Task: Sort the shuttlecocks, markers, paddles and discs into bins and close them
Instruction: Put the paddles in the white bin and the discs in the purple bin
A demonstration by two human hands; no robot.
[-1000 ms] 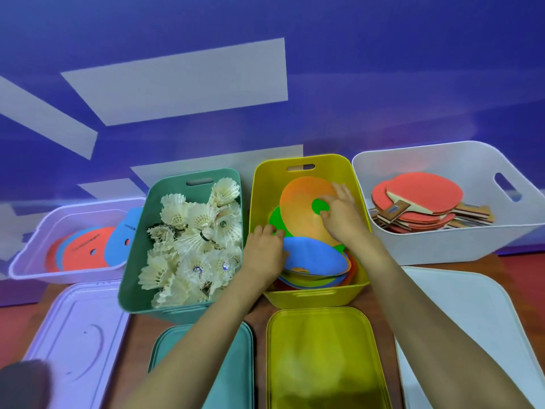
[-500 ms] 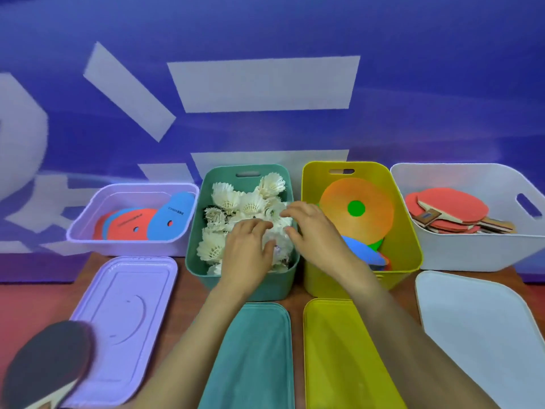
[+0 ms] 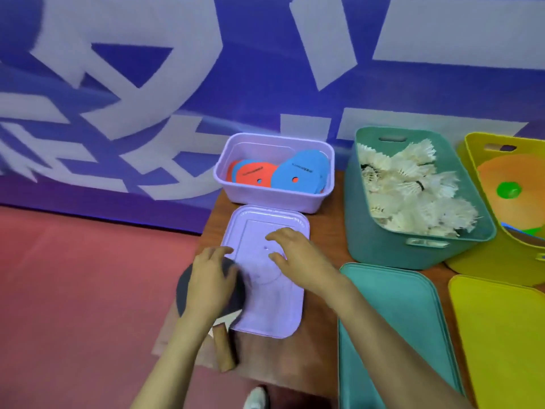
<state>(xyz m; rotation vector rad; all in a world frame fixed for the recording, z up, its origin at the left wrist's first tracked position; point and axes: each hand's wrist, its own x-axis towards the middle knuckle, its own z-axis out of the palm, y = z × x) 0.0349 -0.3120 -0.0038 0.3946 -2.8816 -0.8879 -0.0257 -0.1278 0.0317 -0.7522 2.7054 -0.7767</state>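
The left hand (image 3: pixel 211 286) lies palm-down on the dark rubber face of a table-tennis paddle (image 3: pixel 182 292), fingers lightly bent and spread over it rather than wrapped round it. The paddle's round face reaches the left edge of the table (image 3: pixel 320 343) and overlaps the left rim of the lilac lid (image 3: pixel 274 308). Its bare wooden handle (image 3: pixel 224 352) points toward the near edge. The right hand (image 3: pixel 298 258) is spread loosely over the middle of that lid and holds nothing; whether its fingertips touch the plastic cannot be told. The lid is a smooth, round-cornered rectangle with a raised rim, lying flat near the near-left corner. A strip of bare brown wood shows on its right, and a little more between it and the near edge. Just behind it the matching lilac bin (image 3: pixel 274 199) stands open at the far-left corner, holding flat red and blue markers (image 3: pixel 298 172), each with a small hole. To the right, just apart, the taller teal bin (image 3: pixel 365 231) is heaped with white feathered shuttlecocks (image 3: pixel 413 184). Beside it a yellow bin (image 3: pixel 501 261) holds an orange disc (image 3: pixel 495 178) with a green centre. A teal lid (image 3: pixel 413 305) and a yellow lid (image 3: pixel 501 335) lie flat side by side in front of those bins. Left of the table is open red floor (image 3: pixel 88 290).
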